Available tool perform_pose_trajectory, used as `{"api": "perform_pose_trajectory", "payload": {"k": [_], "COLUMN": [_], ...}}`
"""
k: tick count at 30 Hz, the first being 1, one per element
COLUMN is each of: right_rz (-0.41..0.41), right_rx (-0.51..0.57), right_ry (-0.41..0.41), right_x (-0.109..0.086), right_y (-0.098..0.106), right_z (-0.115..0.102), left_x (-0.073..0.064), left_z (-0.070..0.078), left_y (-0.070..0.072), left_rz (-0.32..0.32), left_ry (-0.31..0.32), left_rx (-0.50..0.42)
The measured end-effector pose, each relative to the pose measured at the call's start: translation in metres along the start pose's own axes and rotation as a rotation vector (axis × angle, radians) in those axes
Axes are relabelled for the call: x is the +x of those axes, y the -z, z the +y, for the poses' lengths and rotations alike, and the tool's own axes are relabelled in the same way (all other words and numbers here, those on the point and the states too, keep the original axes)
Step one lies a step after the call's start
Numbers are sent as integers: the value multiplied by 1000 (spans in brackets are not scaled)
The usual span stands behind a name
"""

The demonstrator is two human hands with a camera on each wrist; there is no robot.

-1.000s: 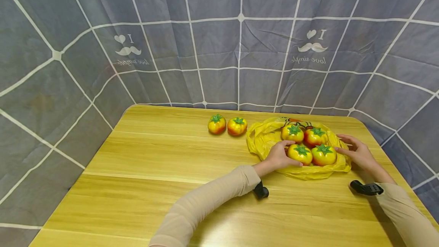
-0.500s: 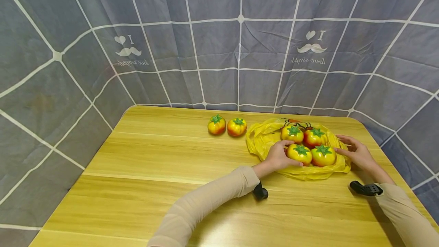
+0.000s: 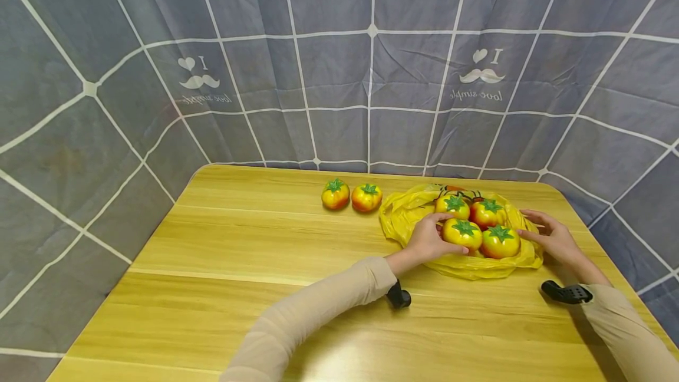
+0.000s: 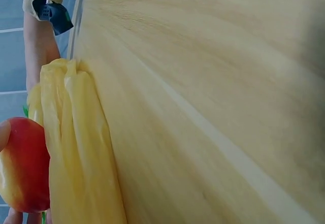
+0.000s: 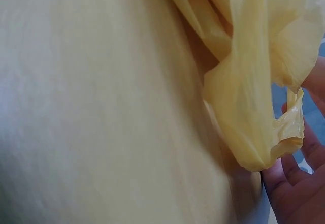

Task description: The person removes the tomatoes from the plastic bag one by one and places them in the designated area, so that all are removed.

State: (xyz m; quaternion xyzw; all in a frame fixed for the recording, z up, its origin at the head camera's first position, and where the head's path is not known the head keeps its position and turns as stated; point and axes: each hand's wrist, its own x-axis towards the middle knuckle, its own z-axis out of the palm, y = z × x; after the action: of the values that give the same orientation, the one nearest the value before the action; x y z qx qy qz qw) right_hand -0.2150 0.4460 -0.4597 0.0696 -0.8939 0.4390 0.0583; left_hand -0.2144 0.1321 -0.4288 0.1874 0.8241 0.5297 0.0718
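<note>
In the head view, my left hand grips the front-left tomato, yellow on top with a green star-shaped calyx. Its red lower side shows in the left wrist view, with a thumb and fingertips on it. Beside it sit the front-right tomato, a back-left tomato and a redder back-right tomato, all within a crumpled yellow plastic bag. My right hand is at the bag's right edge, thumb and fingers apart around a loose fold; whether it touches the fold is unclear.
Two more tomatoes, a left one and a right one, stand on the wooden table left of the bag. A grey curtain with white lines hangs around the table's back and sides.
My left hand has shifted slightly up and left, and the front-left tomato has risen a little with it. My right hand and the other tomatoes stay almost as they were.
</note>
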Motion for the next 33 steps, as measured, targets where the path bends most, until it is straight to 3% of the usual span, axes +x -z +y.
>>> {"api": "perform_pose_trajectory", "payload": {"k": [8, 26, 33], "right_rz": [0, -2, -2], "right_rx": [-4, -3, 3], "right_ry": [0, 5, 12], "right_x": [0, 2, 3], "right_y": [0, 2, 2], "right_z": [-2, -1, -1], "left_x": [-2, -12, -18], "left_z": [1, -2, -6], "left_y": [8, 41, 53], "left_rz": [37, 98, 117], "left_ry": [27, -28, 18], "left_rx": [-44, -74, -105]}}
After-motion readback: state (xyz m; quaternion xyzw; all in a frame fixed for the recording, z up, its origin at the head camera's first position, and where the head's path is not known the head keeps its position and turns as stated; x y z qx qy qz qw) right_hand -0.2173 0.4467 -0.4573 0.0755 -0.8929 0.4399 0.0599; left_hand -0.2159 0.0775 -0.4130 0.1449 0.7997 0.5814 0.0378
